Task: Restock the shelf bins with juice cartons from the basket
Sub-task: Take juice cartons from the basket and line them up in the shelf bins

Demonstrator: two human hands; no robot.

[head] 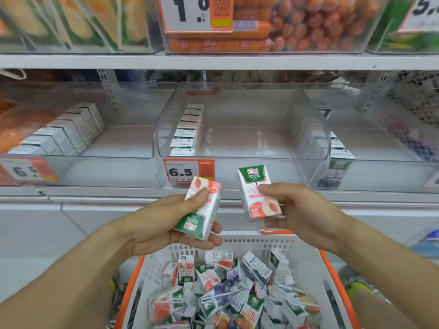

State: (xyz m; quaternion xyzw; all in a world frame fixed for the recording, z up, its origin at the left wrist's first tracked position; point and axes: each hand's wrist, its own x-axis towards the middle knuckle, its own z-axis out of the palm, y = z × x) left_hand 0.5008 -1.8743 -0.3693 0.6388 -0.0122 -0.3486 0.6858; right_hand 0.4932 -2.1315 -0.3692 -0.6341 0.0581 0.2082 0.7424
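Observation:
My left hand (pixel 164 224) grips a peach juice carton (pixel 202 210) held upside down, its green end pointing down. My right hand (pixel 299 210) grips a second peach carton (pixel 255 193) upright, green top up. Both are held above the far rim of the white basket with orange trim (pixel 261 241), which is full of several mixed juice cartons (pixel 223 288). Straight ahead is the middle clear shelf bin (pixel 242 138), with one row of cartons (pixel 187 131) along its left wall and bare floor beside it.
The left bin (pixel 107 157) holds a row of cartons (pixel 66 134); the right bin (pixel 380 172) has cartons at its left side (pixel 337 162). A 6.5 price tag (pixel 188 172) hangs on the middle bin. Upper shelf bins hold sausages (pixel 297 27) and packaged corn (pixel 76 22).

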